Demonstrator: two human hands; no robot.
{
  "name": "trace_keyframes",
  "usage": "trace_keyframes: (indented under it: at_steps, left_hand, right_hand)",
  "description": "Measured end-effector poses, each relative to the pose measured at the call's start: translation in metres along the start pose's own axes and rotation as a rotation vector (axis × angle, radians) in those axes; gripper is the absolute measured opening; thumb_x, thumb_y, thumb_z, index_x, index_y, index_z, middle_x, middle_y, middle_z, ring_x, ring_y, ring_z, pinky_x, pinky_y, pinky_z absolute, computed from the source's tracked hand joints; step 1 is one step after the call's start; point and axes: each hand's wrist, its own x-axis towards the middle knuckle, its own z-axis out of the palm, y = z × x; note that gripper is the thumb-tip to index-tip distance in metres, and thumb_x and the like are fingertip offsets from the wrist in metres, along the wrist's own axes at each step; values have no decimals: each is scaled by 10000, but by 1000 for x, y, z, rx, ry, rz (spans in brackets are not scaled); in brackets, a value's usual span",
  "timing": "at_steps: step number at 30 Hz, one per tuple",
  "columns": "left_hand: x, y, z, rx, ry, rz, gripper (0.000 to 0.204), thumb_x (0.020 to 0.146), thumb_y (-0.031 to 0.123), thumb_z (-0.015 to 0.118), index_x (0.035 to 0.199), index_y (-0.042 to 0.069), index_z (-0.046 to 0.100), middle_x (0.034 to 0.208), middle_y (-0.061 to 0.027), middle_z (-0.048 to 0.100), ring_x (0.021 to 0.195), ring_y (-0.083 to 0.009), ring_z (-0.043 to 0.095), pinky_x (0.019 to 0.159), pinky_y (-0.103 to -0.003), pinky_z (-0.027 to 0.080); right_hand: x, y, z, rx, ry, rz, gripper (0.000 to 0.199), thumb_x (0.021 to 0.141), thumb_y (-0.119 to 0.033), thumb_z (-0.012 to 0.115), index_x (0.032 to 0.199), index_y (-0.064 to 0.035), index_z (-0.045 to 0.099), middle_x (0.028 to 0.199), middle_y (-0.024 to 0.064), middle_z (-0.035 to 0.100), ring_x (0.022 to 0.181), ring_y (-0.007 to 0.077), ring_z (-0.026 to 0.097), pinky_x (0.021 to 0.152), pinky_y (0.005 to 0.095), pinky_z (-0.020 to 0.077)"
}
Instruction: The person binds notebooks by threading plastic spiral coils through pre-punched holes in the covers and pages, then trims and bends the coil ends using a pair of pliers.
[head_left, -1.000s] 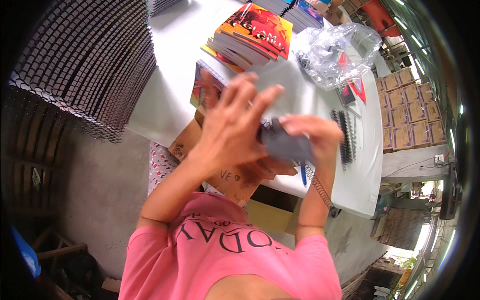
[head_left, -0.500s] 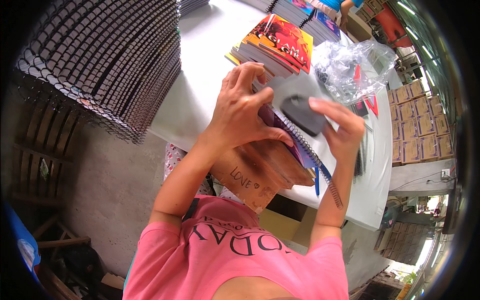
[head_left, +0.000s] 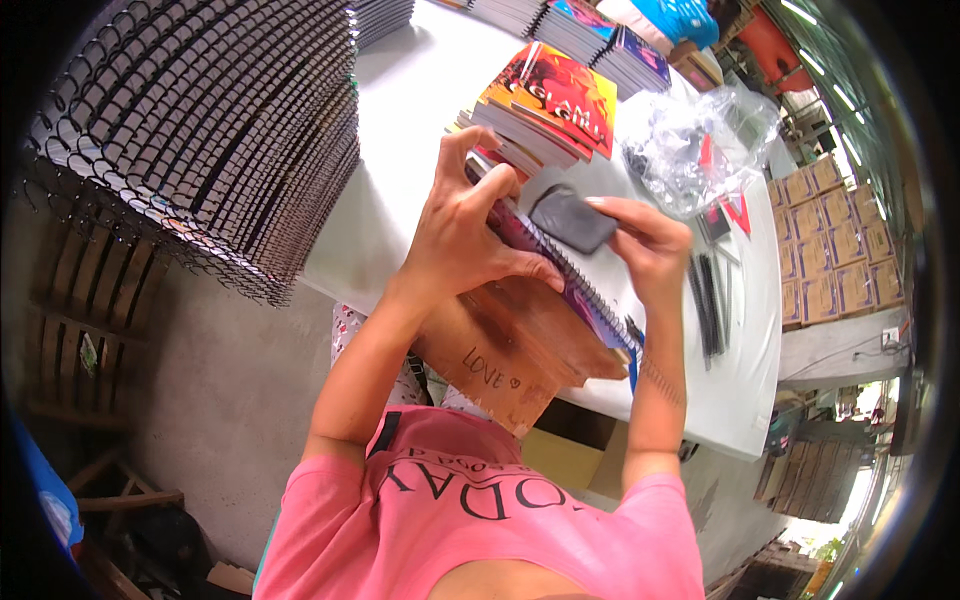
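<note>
Head view: over the last second both hands came up off the lap and forward over the bench edge, and the spiral notebook (head_left: 570, 285) came with them, so the work had moved from the body to above the bench (head_left: 420, 130).

Left hand (head_left: 470, 235) was closed on the notebook's near edge, thumb along the cover, fingers curled over the top. Right hand (head_left: 640, 240) pinched a dark grey flat piece (head_left: 572, 218) against the notebook's upper end; my read is it was being fitted or pressed on, not just carried.

Notebook: purple-toned cover, wire spiral binding running down its right side, tilted, held clear above the brown cardboard box (head_left: 510, 350) at the bench edge.

Around it: stack of orange-covered notebooks (head_left: 550, 105) just beyond the hands, clear plastic bag (head_left: 690, 140) to the right, big pile of black wire-bound stock (head_left: 200, 130) to the left.
</note>
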Motion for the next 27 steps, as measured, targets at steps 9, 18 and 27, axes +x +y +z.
trace_keyframes:
  at_steps: [9, 18, 27]
  left_hand:
    - [-10, -27, 4, -133, -19, -63, 758, 380, 396, 910, 908, 68, 476, 993, -101, 405, 978, -199, 416, 798, -297, 408]
    - [-12, -36, 11, -416, 2, -349, 982, 353, 383, 937, 1030, 30, 320, 994, -67, 363, 984, -171, 389, 910, -282, 356]
    - [-14, -35, 9, -257, -40, -328, 1042, 327, 409, 936, 1044, 23, 287, 992, -58, 340, 938, -159, 393, 880, -279, 387]
  right_hand:
    - [15, -5, 9, 266, -111, -161, 274, 701, 139, 564, 915, 24, 690, 891, 92, 697, 858, 159, 659, 791, 268, 519]
    - [49, -4, 26, -49, -332, -86, 289, 699, 106, 544, 908, -8, 708, 878, 49, 704, 791, 99, 651, 718, 250, 524]
    - [60, -3, 41, 141, -232, -32, 273, 680, 78, 571, 904, 2, 707, 798, 72, 700, 725, 106, 638, 702, 238, 509]
